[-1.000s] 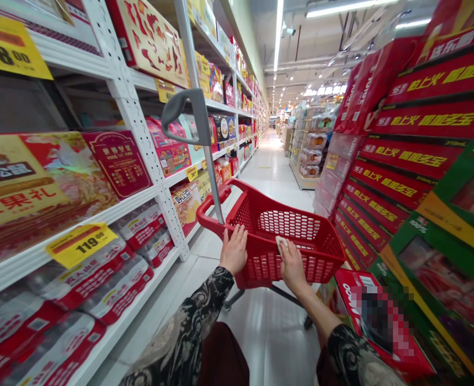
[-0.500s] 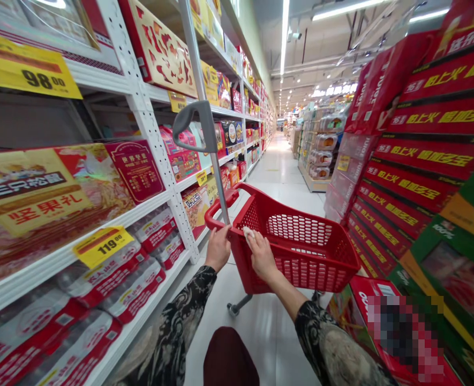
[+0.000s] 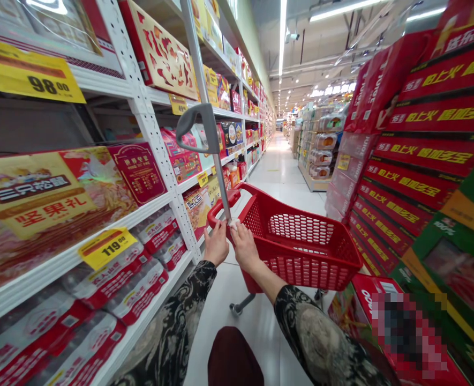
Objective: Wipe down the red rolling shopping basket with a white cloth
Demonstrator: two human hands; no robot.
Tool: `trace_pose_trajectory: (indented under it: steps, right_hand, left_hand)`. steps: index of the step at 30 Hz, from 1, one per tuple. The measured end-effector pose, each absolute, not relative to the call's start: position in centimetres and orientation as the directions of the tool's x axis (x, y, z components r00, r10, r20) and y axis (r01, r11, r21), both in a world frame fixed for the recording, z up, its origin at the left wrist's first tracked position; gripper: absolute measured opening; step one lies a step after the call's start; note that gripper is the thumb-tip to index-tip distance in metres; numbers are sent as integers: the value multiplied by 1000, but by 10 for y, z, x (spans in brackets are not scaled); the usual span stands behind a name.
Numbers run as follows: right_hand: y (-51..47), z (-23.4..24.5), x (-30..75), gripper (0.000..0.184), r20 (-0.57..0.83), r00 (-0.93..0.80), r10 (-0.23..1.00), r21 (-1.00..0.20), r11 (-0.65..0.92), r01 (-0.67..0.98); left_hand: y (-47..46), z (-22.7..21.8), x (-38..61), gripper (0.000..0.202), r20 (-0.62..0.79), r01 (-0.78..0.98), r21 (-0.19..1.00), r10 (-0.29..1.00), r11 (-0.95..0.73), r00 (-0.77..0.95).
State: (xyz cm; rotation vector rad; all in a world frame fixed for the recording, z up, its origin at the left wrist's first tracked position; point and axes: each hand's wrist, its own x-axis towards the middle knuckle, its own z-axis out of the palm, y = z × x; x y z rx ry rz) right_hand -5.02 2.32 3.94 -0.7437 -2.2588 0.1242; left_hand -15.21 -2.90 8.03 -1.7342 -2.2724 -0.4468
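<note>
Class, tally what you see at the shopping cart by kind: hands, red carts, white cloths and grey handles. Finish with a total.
Left hand plus right hand: 2 hands
Red cart: 1
White cloth: 1
Grey handle: 1
Total: 5

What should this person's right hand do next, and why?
Probably the right hand should rub the white cloth around the foot of the metal pole: it holds the cloth right there, with the left hand at the red cart's rim close by.
</note>
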Motion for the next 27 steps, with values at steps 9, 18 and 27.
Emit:
trace_pose_trajectory:
  steps: [9, 18, 27]
  right_hand:
    - [50, 16, 48, 60, 525, -443, 727, -369, 663, 652]
    - [46, -19, 95, 60, 579, -431, 692, -334, 684, 649]
    - [73, -39, 181, 58, 622, -221, 751, -337, 512, 790]
  left_hand:
    - [-29, 67, -141, 68, 530, 964, 88, 808, 251, -259]
    - [-15, 52, -86, 62, 394, 997, -60, 919, 39, -12]
    - [-14, 44, -62, 65, 311, 994, -110, 950, 5, 30]
